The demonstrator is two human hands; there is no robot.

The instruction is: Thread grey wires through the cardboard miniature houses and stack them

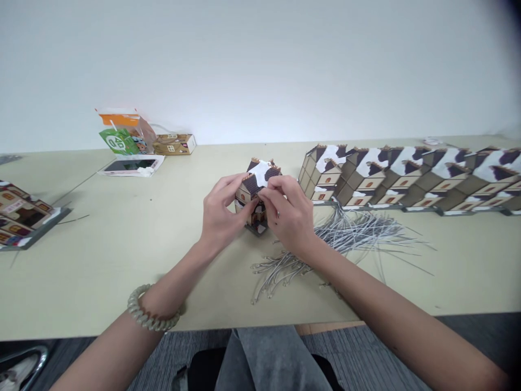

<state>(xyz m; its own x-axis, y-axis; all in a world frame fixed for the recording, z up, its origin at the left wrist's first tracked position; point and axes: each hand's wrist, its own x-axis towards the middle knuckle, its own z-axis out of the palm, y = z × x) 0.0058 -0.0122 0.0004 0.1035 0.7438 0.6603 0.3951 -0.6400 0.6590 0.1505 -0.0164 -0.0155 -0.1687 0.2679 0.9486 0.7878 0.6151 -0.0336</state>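
A small model house [260,175] with a brown roof and white snow patches stands on the pale table [101,255] in front of me. My left hand [222,214] grips its left side with fingers curled around the wall. My right hand [287,214] holds its right front, thumb and fingers pressed at the doorway. A loose heap of thin grey wires [345,233] lies just right of and below my right hand, some under my wrist.
A row of several finished model houses [407,176] runs along the right. More houses [22,214] sit at the left edge. A phone [132,164], an orange-green packet [122,133] and a small box [175,144] lie at the back left.
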